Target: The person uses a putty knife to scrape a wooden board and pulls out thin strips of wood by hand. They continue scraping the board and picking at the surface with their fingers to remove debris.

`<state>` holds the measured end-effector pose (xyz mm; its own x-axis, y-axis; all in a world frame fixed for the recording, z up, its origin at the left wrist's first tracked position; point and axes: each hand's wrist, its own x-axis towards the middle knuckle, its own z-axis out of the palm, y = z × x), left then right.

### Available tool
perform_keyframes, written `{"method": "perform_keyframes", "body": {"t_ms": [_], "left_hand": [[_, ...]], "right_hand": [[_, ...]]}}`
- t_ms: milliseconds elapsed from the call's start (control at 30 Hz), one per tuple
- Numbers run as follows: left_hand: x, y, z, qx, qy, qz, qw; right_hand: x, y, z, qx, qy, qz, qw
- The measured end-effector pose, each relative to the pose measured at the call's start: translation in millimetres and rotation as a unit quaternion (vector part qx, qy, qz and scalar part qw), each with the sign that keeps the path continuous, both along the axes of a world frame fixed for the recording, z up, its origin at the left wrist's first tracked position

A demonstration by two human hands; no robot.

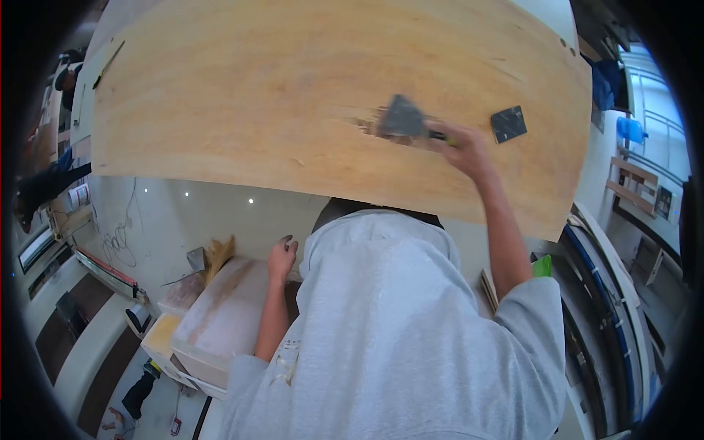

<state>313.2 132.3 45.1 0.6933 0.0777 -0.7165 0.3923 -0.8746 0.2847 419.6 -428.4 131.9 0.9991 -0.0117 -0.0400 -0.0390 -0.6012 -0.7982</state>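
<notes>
My right hand (pixel 462 149) is closed round the handle of a putty knife (pixel 402 117), whose wide grey blade lies over a rough dark patch (pixel 364 126) on the large wooden board (pixel 242 95). To the right of that hand a small dark square plate (pixel 509 124) rests on the board. My left hand (pixel 282 257) hangs below the board's near edge, beside my body, with its fingers curled; whether they hold anything small is too hard to make out.
A wrapped box-like stack (pixel 224 312) stands low at the left, with a brush-like tan bundle (pixel 219 253) behind it. Curved panels (pixel 612 323) lean at the right. Another person (pixel 67 79) is at the far left. A cable (pixel 121 246) lies on the floor.
</notes>
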Motion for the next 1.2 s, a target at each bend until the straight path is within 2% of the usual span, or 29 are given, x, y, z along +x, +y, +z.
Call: {"method": "perform_keyframes", "body": {"t_ms": [33, 100, 167, 200, 267, 333, 400, 467, 567, 600, 667, 767, 867, 900, 1000, 1067, 1133, 1200], "left_hand": [[6.6, 3.7, -3.2, -0.003, -0.019, -0.031, 0.999], [23.5, 6.7, -0.5, -0.03, -0.018, -0.026, 0.999], [39.7, 9.6, 1.2, -0.054, -0.03, -0.02, 0.998], [42.2, 17.2, 1.5, -0.061, -0.039, -0.015, 0.997], [39.7, 24.6, 4.8, -0.068, -0.05, 0.0, 0.996], [31.4, 31.0, 15.2, -0.06, -0.054, 0.015, 0.997], [20.8, 42.9, 10.4, -0.052, -0.04, 0.001, 0.998], [14.0, 49.5, -0.7, -0.055, -0.04, -0.013, 0.998], [11.0, 46.9, -9.6, -0.069, -0.041, -0.019, 0.997], [18.4, 41.7, -7.3, -0.071, -0.031, -0.017, 0.997], [20.8, 40.0, -9.1, -0.08, -0.018, -0.018, 0.996], [28.8, 40.5, -20.9, -0.099, -0.019, -0.037, 0.994], [45.4, 28.3, -6.6, -0.097, -0.015, -0.056, 0.994], [51.6, 25.1, -6.3, -0.095, -0.013, -0.059, 0.994], [61.7, 21.6, -5.8, -0.123, -0.011, -0.092, 0.988], [71.8, 30.2, -10.0, -0.149, -0.031, -0.102, 0.983], [70.0, 32.6, -23.5, -0.195, -0.055, -0.105, 0.974], [86.9, 16.8, -0.9, -0.173, -0.036, -0.162, 0.971]], "right_hand": [[19.2, 35.9, -7.4, 0.022, -0.007, 0.03, 0.999], [41.6, 116.3, -8.5, -0.031, 0.042, 0.129, 0.99], [48.2, 179.1, 19.6, -0.098, 0.072, 0.345, 0.931], [43.0, 191.7, 39.0, -0.053, 0.065, 0.385, 0.919], [23.3, 181.5, 46.4, 0.067, 0.055, 0.271, 0.959], [7.8, 128.8, 26.8, 0.084, 0.011, 0.121, 0.989], [-9.3, 80.2, 26.1, 0.042, 0.0, -0.063, 0.997], [-17.6, 51.7, 29.1, -0.088, -0.005, -0.136, 0.987], [-40.5, 76.1, -8.2, -0.06, -0.033, -0.111, 0.992], [-39.1, 88.0, 12.0, -0.053, 0.053, -0.053, 0.996], [-43.3, 110.7, 75.0, -0.037, 0.224, 0.059, 0.972], [-59.1, 112.1, 71.4, -0.002, 0.081, -0.005, 0.997], [-48.5, 99.4, 41.0, -0.069, 0.074, -0.118, 0.988], [-40.9, 103.7, 24.3, -0.093, 0.015, -0.087, 0.992], [-18.0, 151.3, -2.6, -0.027, -0.012, -0.101, 0.994], [10.5, 185.2, 25.1, -0.11, -0.015, 0.076, 0.991], [32.0, 212.7, 39.2, -0.142, -0.015, 0.046, 0.989], [59.4, 208.6, 29.6, -0.195, 0.009, -0.025, 0.98]]}}
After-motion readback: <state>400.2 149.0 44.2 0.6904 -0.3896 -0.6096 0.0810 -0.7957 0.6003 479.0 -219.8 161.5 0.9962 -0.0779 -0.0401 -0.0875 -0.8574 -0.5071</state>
